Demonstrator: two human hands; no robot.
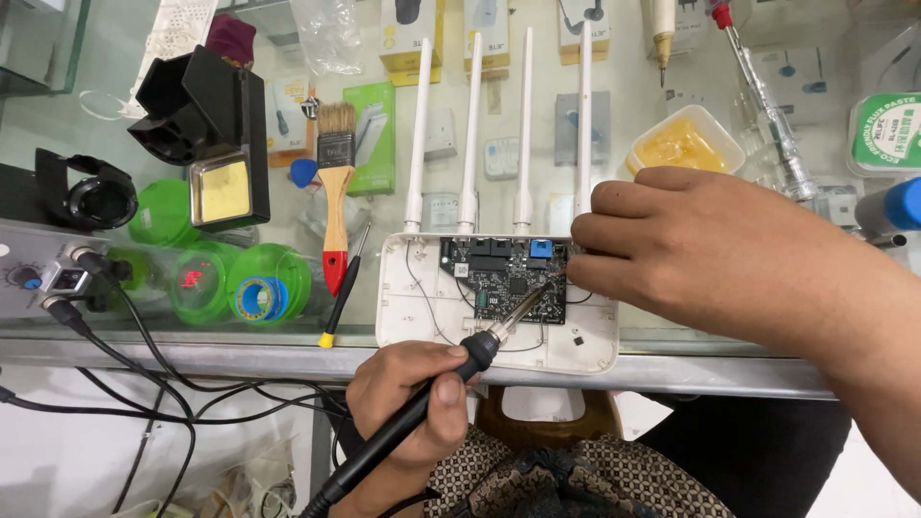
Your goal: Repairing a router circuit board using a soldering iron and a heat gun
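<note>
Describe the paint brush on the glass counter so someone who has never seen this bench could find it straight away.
Start at the opened white router with four upright antennas. Left of it lies a paint brush, bristles pointing away, beside the green solder spool. Its pale wooden handle with a red-dipped tip sets it apart from the thin black screwdriver alongside.

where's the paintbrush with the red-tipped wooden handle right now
In the head view, the paintbrush with the red-tipped wooden handle lies on the glass counter, left of the opened white router, between the green solder spool and a thin black screwdriver.
</note>
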